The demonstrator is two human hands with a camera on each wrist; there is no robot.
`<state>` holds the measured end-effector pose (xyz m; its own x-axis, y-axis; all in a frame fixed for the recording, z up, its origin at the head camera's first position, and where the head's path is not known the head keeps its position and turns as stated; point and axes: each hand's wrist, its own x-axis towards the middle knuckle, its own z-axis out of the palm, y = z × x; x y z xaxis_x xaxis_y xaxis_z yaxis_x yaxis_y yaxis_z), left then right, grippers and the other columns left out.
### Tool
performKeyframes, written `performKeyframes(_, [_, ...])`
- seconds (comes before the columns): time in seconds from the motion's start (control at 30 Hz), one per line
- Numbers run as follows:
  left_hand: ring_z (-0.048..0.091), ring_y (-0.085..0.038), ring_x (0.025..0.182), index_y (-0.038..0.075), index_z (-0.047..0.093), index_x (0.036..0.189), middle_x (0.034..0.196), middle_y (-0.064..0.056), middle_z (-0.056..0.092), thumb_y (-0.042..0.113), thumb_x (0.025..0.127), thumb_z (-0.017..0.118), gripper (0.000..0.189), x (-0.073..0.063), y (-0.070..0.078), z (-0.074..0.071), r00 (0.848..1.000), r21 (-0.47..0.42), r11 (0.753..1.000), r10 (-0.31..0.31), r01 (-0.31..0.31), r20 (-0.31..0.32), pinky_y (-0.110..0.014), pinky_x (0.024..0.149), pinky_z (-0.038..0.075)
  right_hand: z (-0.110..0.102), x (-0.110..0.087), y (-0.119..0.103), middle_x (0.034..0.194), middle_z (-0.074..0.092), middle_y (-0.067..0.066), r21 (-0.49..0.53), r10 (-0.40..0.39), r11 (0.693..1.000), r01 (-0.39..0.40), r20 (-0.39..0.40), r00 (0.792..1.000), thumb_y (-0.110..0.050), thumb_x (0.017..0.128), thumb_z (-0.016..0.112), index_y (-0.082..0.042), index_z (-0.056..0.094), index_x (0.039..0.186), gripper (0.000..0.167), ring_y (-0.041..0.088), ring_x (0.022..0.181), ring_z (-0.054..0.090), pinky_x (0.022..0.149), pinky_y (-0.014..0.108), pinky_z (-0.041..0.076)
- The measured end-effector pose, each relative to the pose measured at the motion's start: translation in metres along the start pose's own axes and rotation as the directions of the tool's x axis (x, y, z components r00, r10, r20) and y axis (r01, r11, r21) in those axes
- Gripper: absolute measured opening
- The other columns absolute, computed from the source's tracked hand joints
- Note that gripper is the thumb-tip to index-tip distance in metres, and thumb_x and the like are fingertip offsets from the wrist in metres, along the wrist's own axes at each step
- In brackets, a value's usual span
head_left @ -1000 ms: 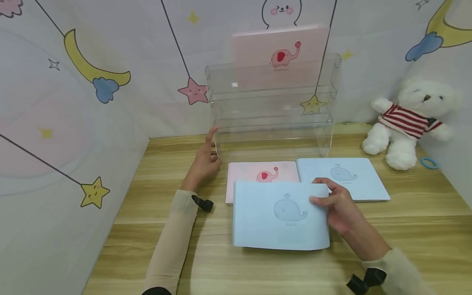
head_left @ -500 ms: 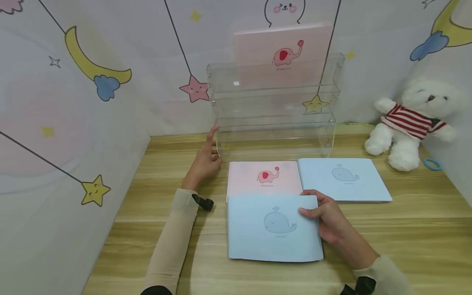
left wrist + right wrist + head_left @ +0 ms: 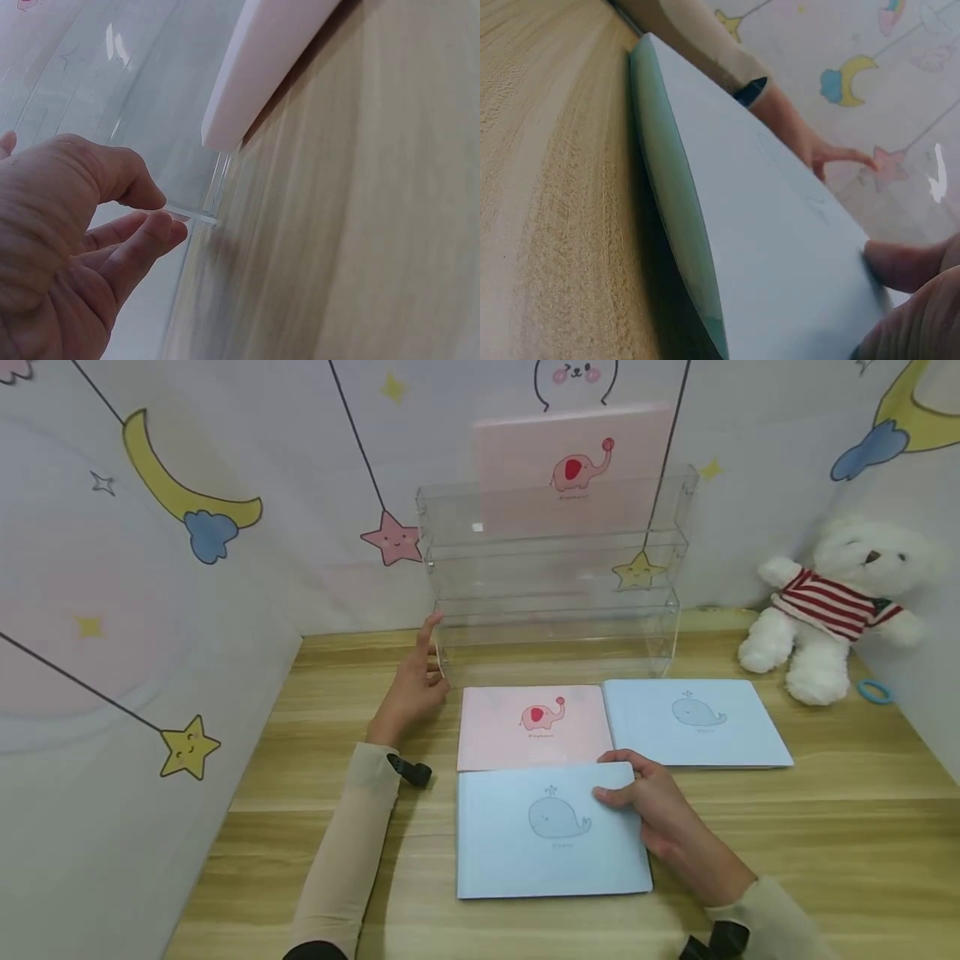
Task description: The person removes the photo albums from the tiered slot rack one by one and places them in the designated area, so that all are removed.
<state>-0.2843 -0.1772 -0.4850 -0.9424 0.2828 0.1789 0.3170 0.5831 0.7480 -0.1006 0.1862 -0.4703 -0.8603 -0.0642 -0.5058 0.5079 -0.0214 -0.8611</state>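
Note:
My left hand (image 3: 412, 689) pinches the left side panel of a clear acrylic display rack (image 3: 555, 612), its edge between thumb and fingers in the left wrist view. My right hand (image 3: 663, 818) grips the upper right of a light-blue book (image 3: 495, 860) with a whale drawing, thumb on the cover. That book is low over the near table; in the right wrist view its pages bow slightly apart. Directly behind it lies a pink elephant book (image 3: 491, 718), and a second blue whale book (image 3: 738, 727) lies to that one's right. Another pink elephant book (image 3: 517, 460) stands in the rack's top tier.
A white teddy bear (image 3: 817, 681) in a striped shirt sits against the wall at right, with a blue ring (image 3: 874, 692) beside it. Cartoon-printed walls (image 3: 240, 435) enclose the wooden table (image 3: 315, 777) at the back and sides.
The blue book in my right hand has come toward me and a little left, and down toward the table, uncovering the pink book behind it. My left hand stays at the rack.

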Motion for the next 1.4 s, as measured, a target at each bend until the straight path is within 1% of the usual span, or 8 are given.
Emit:
performKeyframes(0.2, [0.073, -0.042, 0.118, 0.051, 0.007, 0.167, 0.137, -0.026, 0.060, -0.006, 0.091, 0.068, 0.113, 0.001, 0.000, -0.001, 1.000, -0.011, 1.000, 0.020, -0.020, -0.006, -0.055, 0.100, 0.063, 0.004, 0.000, -0.005, 0.112, 0.076, 0.004, -0.091, -0.015, 0.996, 0.013, -0.024, 1.000, 0.005, 0.091, 0.076, -0.005, 0.057, 0.137, 0.050, 0.020, 0.093, 0.072, 0.083, 0.027, 0.060])
performKeyframes(0.47, [0.073, -0.043, 0.118, 0.053, 0.007, 0.166, 0.138, -0.027, 0.060, -0.006, 0.090, 0.068, 0.114, 0.000, 0.000, 0.000, 1.000, -0.015, 1.000, 0.018, -0.018, -0.009, -0.056, 0.100, 0.063, 0.008, -0.004, -0.002, 0.131, 0.071, 0.022, -0.144, -0.049, 0.989, 0.041, -0.052, 0.997, 0.000, 0.093, 0.077, -0.003, 0.055, 0.141, 0.053, 0.021, 0.090, 0.076, 0.082, 0.034, 0.068])
performKeyframes(0.7, [0.073, -0.042, 0.117, 0.054, 0.007, 0.166, 0.137, -0.026, 0.059, -0.006, 0.091, 0.068, 0.113, -0.001, 0.002, -0.001, 1.000, -0.020, 1.000, 0.004, -0.004, -0.005, -0.057, 0.100, 0.063, 0.010, -0.003, 0.000, 0.127, 0.072, 0.023, -0.194, -0.075, 0.979, 0.055, -0.094, 0.993, -0.002, 0.093, 0.079, -0.004, 0.057, 0.141, 0.052, 0.020, 0.087, 0.076, 0.079, 0.033, 0.067])
performKeyframes(0.87, [0.073, -0.043, 0.117, 0.052, 0.008, 0.166, 0.138, -0.027, 0.060, -0.006, 0.091, 0.068, 0.112, 0.000, 0.002, 0.000, 1.000, -0.021, 1.000, 0.012, -0.012, -0.011, -0.056, 0.099, 0.063, 0.011, -0.002, 0.002, 0.115, 0.073, 0.019, -0.318, -0.114, 0.946, 0.070, -0.119, 0.986, -0.007, 0.092, 0.082, -0.006, 0.060, 0.140, 0.052, 0.020, 0.082, 0.074, 0.075, 0.031, 0.064])
performKeyframes(1.0, [0.073, -0.044, 0.118, 0.052, 0.008, 0.166, 0.137, -0.027, 0.061, -0.006, 0.091, 0.069, 0.113, 0.000, 0.002, 0.000, 1.000, -0.018, 1.000, 0.020, -0.020, -0.013, -0.056, 0.099, 0.063, 0.010, -0.002, 0.002, 0.113, 0.070, 0.019, -0.486, -0.193, 0.867, 0.115, -0.114, 0.975, -0.014, 0.092, 0.083, -0.006, 0.062, 0.138, 0.051, 0.023, 0.089, 0.068, 0.072, 0.030, 0.058])
performKeyframes(1.13, [0.073, -0.043, 0.117, 0.050, 0.009, 0.167, 0.135, -0.027, 0.061, -0.005, 0.091, 0.069, 0.112, 0.001, 0.002, 0.000, 0.999, -0.016, 0.999, 0.029, -0.030, -0.014, -0.056, 0.098, 0.064, 0.009, -0.003, 0.002, 0.124, 0.069, 0.022, -0.670, -0.277, 0.728, 0.141, -0.100, 0.955, -0.024, 0.091, 0.084, -0.007, 0.064, 0.136, 0.052, 0.031, 0.102, 0.062, 0.075, 0.034, 0.053])
performKeyframes(1.2, [0.073, -0.042, 0.117, 0.050, 0.009, 0.167, 0.135, -0.027, 0.061, -0.006, 0.091, 0.069, 0.112, 0.001, 0.002, 0.000, 0.999, -0.016, 0.999, 0.029, -0.030, -0.014, -0.056, 0.098, 0.064, 0.008, -0.004, 0.000, 0.114, 0.069, 0.021, -0.739, -0.300, 0.660, 0.135, -0.095, 0.949, -0.029, 0.090, 0.085, -0.008, 0.062, 0.136, 0.055, 0.031, 0.097, 0.060, 0.072, 0.034, 0.049])
performKeyframes(1.4, [0.073, -0.043, 0.116, 0.049, 0.008, 0.167, 0.136, -0.027, 0.060, -0.006, 0.091, 0.068, 0.111, 0.000, 0.003, 0.000, 1.000, -0.015, 1.000, 0.017, -0.017, -0.011, -0.057, 0.098, 0.064, 0.007, -0.008, -0.004, 0.072, 0.057, 0.006, -0.860, -0.331, 0.499, 0.110, -0.071, 0.941, -0.042, 0.087, 0.086, -0.013, 0.054, 0.138, 0.067, 0.025, 0.074, 0.053, 0.059, 0.031, 0.038])
